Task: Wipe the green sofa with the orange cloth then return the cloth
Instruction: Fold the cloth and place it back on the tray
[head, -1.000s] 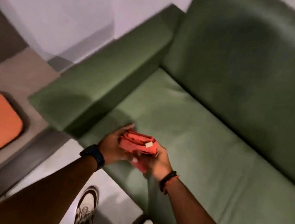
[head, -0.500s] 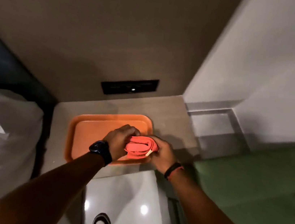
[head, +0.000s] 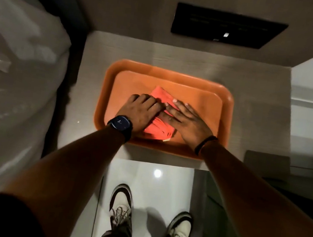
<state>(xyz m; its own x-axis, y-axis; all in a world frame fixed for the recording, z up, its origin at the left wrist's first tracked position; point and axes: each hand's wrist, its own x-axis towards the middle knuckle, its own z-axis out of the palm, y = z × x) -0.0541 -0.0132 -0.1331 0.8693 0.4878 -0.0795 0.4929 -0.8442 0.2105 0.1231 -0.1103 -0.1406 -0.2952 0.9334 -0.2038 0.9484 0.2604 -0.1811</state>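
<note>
The folded orange cloth (head: 161, 96) lies in the orange tray (head: 227, 108) on a pale side table (head: 251, 121). My left hand (head: 139, 111), with a dark watch on its wrist, rests on the cloth's left part, fingers curled over a fold. My right hand (head: 188, 121) lies flat on the cloth's right part, fingers straight and pressing down. Both hands hide most of the cloth; its far corner and near edge show. Only a dark green strip of the sofa (head: 213, 198) shows at the lower right.
White bedding (head: 14, 82) fills the left side. A black wall panel (head: 225, 26) is set above the table. My two shoes (head: 122, 206) stand on the glossy white floor below the table's front edge.
I turned from the sofa to the side table. The cloth, held above the tray's edge half a second ago, now lies in the tray under both hands.
</note>
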